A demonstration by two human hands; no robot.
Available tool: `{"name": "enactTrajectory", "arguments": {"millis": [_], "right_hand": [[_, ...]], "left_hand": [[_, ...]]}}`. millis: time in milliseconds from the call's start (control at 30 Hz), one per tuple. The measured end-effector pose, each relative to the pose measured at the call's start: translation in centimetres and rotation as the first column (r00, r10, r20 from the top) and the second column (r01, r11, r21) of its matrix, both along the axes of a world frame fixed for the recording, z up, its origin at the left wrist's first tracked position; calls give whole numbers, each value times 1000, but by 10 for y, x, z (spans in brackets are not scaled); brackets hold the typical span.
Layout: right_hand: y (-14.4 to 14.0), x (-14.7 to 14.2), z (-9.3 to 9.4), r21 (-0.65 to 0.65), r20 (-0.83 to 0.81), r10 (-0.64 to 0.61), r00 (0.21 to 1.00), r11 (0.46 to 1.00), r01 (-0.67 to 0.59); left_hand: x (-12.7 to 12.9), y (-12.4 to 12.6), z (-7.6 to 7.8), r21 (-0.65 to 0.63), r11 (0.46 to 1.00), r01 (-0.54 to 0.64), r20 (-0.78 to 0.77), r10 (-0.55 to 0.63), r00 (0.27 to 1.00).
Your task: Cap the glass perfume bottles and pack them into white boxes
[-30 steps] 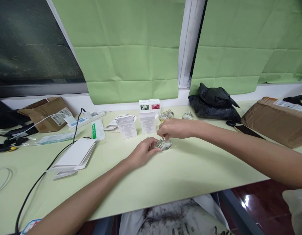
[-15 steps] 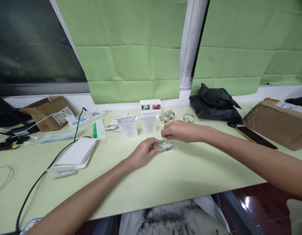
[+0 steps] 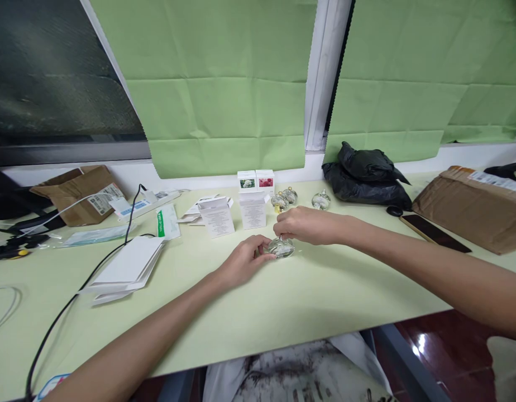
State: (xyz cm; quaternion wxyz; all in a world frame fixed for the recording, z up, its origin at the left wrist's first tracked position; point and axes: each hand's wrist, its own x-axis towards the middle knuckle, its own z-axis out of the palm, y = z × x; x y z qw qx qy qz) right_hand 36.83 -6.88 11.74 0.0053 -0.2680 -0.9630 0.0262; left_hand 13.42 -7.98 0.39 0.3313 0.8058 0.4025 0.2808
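2 hands [image 3: 275, 243] | glass bottle [image 3: 282, 248] btwn, on table [image 3: 316, 290]

— What's different from a second ago?

— Very little. The right hand [image 3: 302, 225] sat a touch further left then, fingertips over the top of the glass bottle [image 3: 282, 247]; it has since slid slightly right, still pinching there.

— And the left hand [image 3: 245, 259]?

— Hardly shifted; its fingers seem a shade closer around the bottle's side, though that is too small to tell for sure.

— The bottle itself?

— Barely moved on the table [image 3: 308, 296], perhaps turned a little.
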Motion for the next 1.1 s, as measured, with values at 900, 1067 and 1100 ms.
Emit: {"name": "enactTrajectory", "arguments": {"millis": [900, 1067, 1100], "right_hand": [[-2, -7, -8, 75, 44, -161, 986, 985, 158], [-3, -10, -9, 99, 63, -191, 980, 978, 184], [-4, -10, -8, 108, 71, -199, 978, 976, 190]], "left_hand": [[0, 0, -3, 10, 999, -32, -26, 32, 999], [1, 0, -2, 7, 999, -41, -22, 41, 999], [1, 0, -2, 3, 999, -41, -23, 41, 999]]}}
